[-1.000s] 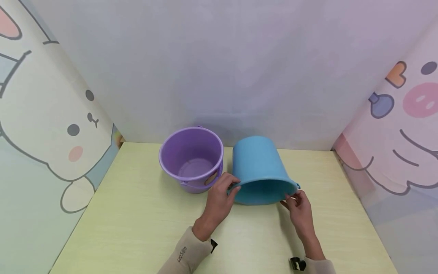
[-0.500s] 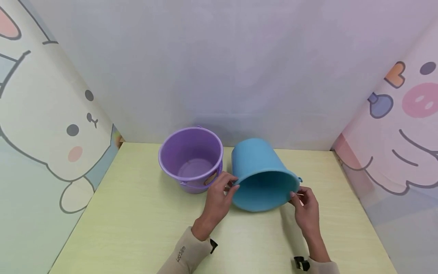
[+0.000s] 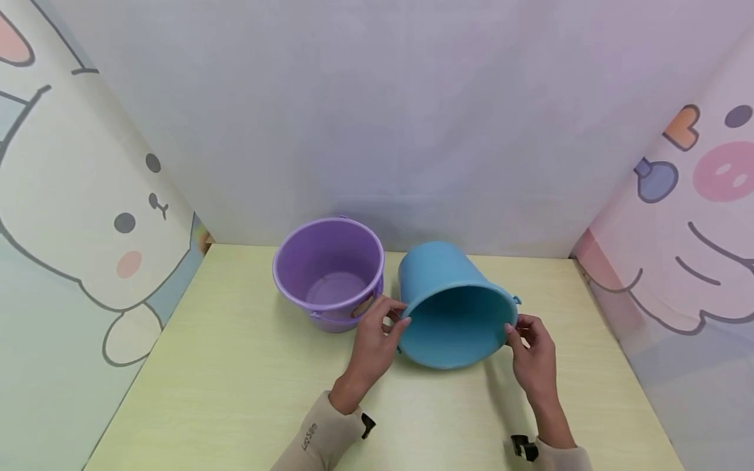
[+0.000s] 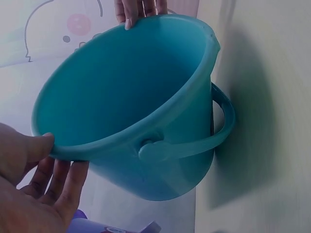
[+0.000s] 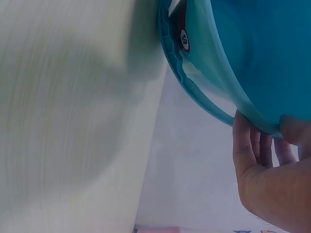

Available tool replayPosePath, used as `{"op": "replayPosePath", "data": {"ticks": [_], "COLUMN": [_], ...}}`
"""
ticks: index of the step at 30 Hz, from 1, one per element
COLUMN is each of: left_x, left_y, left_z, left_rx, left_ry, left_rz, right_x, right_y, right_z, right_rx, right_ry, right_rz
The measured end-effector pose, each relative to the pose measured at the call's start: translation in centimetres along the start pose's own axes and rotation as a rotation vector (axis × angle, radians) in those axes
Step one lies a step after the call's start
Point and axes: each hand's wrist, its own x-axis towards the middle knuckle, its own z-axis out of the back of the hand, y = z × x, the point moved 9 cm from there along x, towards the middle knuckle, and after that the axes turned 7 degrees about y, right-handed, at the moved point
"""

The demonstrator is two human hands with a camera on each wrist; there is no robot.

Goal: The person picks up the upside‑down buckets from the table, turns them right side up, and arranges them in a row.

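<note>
A blue bucket (image 3: 453, 327) is tilted with its mouth toward me, in the middle right of the head view. My left hand (image 3: 372, 337) pinches its rim on the left side, thumb at the inside edge and fingers outside. On the opposite side my right hand (image 3: 535, 356) pinches the rim in the same way. The bucket's handle (image 4: 194, 147) hangs down from its sides in the left wrist view. Just left of it, a purple bucket (image 3: 328, 307) stands upright with its handle lowered along the front, close to my left fingers.
The pale yellow table (image 3: 235, 392) reaches back to a plain light curtain (image 3: 377, 118). Side panels with cartoon drawings, a white animal (image 3: 76, 196) at left and a pink-nosed one (image 3: 707, 261) at right, border it.
The blue bucket has tipped up, its mouth showing wider and its right side raised. My right hand has moved slightly right with the rim; my left hand has barely shifted.
</note>
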Motion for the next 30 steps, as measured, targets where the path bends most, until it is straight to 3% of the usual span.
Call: {"op": "replayPosePath", "data": {"ticks": [5, 10, 13, 17, 24, 30], "left_x": [0.0, 0.1, 0.1, 0.1, 0.1, 0.3], "left_y": [-0.2, -0.3, -0.3, -0.1, 0.2, -1.5], "left_z": [0.1, 0.0, 0.0, 0.0, 0.1, 0.9], "left_rx": [0.001, -0.001, 0.000, -0.013, -0.124, -0.262], "left_ry": [-0.011, -0.019, -0.020, -0.027, -0.046, -0.072], "left_rz": [-0.015, -0.011, -0.005, 0.014, 0.075, 0.172], "right_x": [-0.1, -1.0, -1.4, -1.5, -1.0, -0.8], "right_y": [-1.3, -3.3, -4.1, -4.1, -2.5, -1.1], "right_z": [-0.1, -0.7, -1.3, -1.5, -0.4, 0.3], "right_rx": [0.017, 0.152, 0.213, 0.248, 0.259, 0.280], "right_ry": [0.002, 0.059, 0.112, 0.119, 0.018, -0.002], "right_rz": [-0.049, -0.176, -0.207, -0.179, -0.114, -0.096]}}
